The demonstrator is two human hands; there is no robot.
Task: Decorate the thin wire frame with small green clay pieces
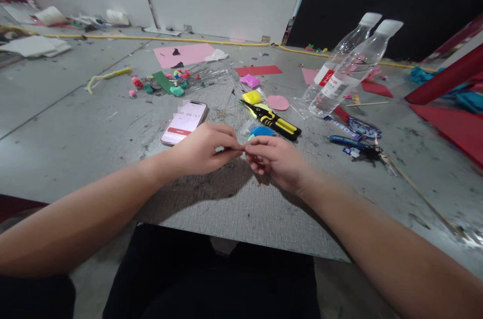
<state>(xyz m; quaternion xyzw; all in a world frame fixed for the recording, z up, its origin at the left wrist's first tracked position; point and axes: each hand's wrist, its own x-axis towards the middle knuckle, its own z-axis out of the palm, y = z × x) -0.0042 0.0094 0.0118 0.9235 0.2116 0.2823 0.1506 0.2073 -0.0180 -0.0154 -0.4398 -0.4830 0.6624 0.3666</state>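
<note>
Above the near edge of the grey scuffed counter (94, 148), the left hand (202, 150) and right hand (277, 160) meet fingertip to fingertip, pinching a tiny pale scrap (242, 147) between them, just before the blue clay lump (261, 131) and yellow-handled black pliers (277, 123).

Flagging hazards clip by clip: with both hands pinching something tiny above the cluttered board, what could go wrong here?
1. The piece pinched between the left hand and right hand is too small to identify; if dropped, it could get lost among the scraps.
2. The phone lies just beyond the left hand and might get nudged.
3. The yellow-handled pliers lie close to the right hand and could snag it.
</note>
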